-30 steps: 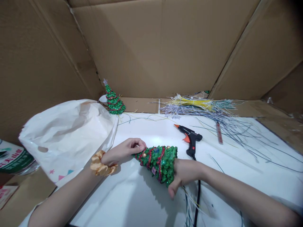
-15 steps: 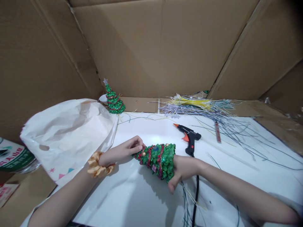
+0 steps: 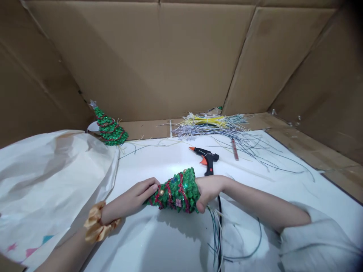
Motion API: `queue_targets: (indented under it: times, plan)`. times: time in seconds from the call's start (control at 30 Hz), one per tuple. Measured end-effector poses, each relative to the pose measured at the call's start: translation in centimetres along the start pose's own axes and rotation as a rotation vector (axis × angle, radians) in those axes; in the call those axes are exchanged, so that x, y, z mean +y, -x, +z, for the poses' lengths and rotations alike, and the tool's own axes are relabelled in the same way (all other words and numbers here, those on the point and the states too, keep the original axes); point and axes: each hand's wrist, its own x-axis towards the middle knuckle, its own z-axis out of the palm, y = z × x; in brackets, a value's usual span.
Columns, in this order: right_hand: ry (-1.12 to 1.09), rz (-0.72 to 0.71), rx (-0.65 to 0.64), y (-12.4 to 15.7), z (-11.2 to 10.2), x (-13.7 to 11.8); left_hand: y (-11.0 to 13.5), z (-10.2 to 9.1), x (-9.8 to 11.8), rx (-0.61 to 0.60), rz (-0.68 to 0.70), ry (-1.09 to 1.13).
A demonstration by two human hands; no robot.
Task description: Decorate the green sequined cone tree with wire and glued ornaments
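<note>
A small green Christmas tree [image 3: 176,192] lies on its side in the air above the white tabletop, its tip towards the left. It carries red glittery garland, a gold bead and a little pink gift. My left hand [image 3: 141,192], with an orange scrunchie [image 3: 99,223] at the wrist, is closed around the narrow end and hides the tip. At the wide base, my right hand [image 3: 208,189] grips with the thumb showing in front; its other fingers are out of sight at or behind the base. Just behind the right hand lies a black and orange glue gun [image 3: 208,158].
A second decorated tree [image 3: 110,126] with a silver star stands at the back left, near a white plastic bag [image 3: 82,162]. Bundled yellow and white wires [image 3: 210,121] lie along the cardboard wall [image 3: 159,60]. Loose wires [image 3: 217,226] and a black cord [image 3: 219,245] run towards me.
The view has turned to the right, so the background sits further left. Both hands still hold the tree, which has rotated slightly, its tip end now somewhat lower in the picture.
</note>
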Motion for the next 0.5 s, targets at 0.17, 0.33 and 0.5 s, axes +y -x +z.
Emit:
queue_targets:
  times: [0.17, 0.33, 0.5]
  plan:
    - [0.042, 0.002, 0.151, 0.5, -0.1, -0.3, 0.3, 0.5, 0.2, 0.073, -0.023, -0.016]
    - [0.226, 0.008, 0.224, 1.4, -0.2, -1.0, 0.5, 0.9, 0.2, 0.145, -0.082, -0.070]
    - [0.428, -0.017, 0.307, 3.4, 0.0, -1.6, 0.3, 1.3, 0.1, 0.201, -0.024, -0.129]
